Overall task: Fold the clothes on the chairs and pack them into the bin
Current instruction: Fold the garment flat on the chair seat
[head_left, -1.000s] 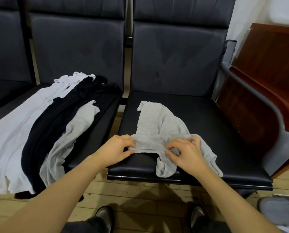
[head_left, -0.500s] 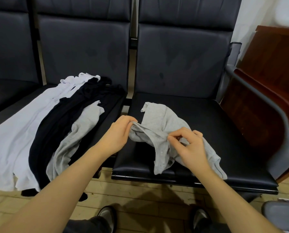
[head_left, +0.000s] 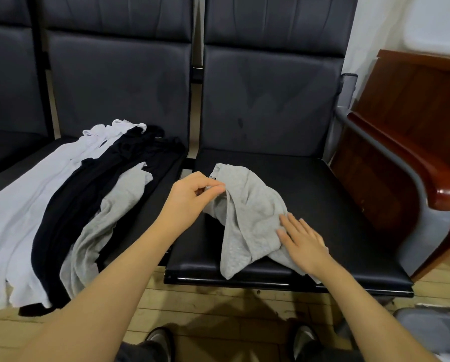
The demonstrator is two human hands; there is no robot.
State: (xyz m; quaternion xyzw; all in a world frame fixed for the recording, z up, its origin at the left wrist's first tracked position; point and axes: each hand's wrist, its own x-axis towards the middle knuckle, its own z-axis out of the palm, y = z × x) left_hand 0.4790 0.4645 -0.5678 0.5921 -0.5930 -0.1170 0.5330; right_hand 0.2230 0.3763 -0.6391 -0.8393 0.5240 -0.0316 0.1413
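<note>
Nearest us, a grey bin (head_left: 433, 333) shows at the lower right corner on the wooden floor (head_left: 218, 304). On the right chair seat (head_left: 336, 205) our right hand (head_left: 303, 244) lies flat with fingers straight, pressing the lower part of a grey garment (head_left: 247, 218). Our left hand (head_left: 192, 197) pinches that garment's left edge between thumb and fingers, lifting it. Farther left, the neighbouring seat carries another grey garment (head_left: 108, 220), a black garment (head_left: 88, 194) and a white garment (head_left: 27, 205) side by side.
</note>
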